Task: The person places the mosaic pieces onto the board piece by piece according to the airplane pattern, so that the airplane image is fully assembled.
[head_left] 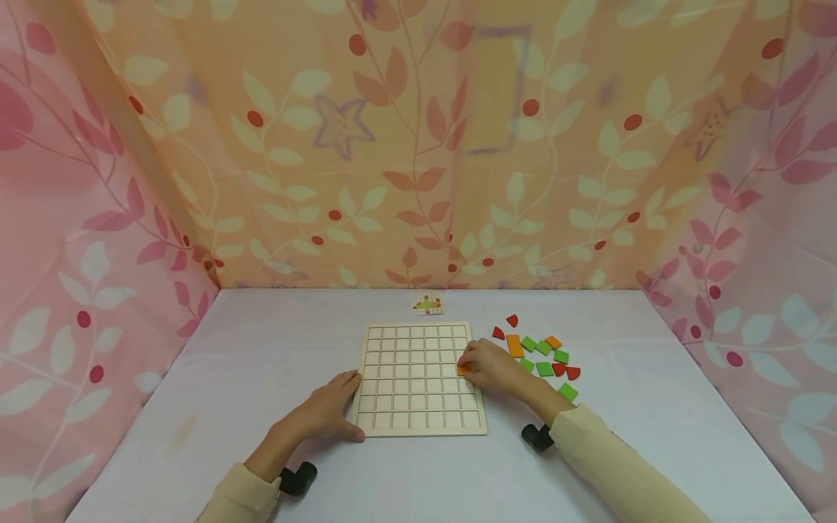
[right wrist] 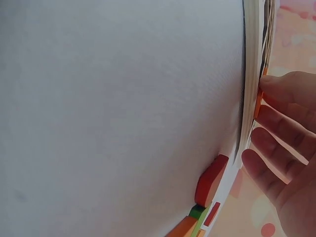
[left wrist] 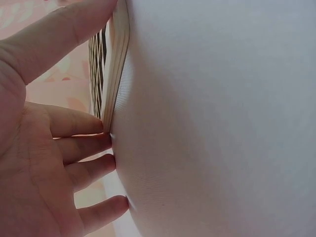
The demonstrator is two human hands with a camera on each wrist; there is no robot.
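A square wooden grid board [head_left: 418,380] lies on the white table. At its left edge, my left hand [head_left: 325,408] rests with the fingers extended and the thumb near the front left corner. The left wrist view shows this hand [left wrist: 44,163] spread, touching the wooden rim [left wrist: 116,74]. Over the right column of the board, my right hand [head_left: 495,367] pinches an orange tile [head_left: 463,370] between thumb and forefinger. In the right wrist view, the orange tile [right wrist: 259,101] sits at the board's surface, its far side partly hidden by the fingertips.
Right of the board lie several green tiles [head_left: 545,369], an orange rectangle [head_left: 515,346], a smaller orange piece [head_left: 553,341] and several red quarter-round pieces [head_left: 572,373]. A pattern card [head_left: 427,303] lies behind the board. Floral cloth [head_left: 418,145] walls the table's back and sides.
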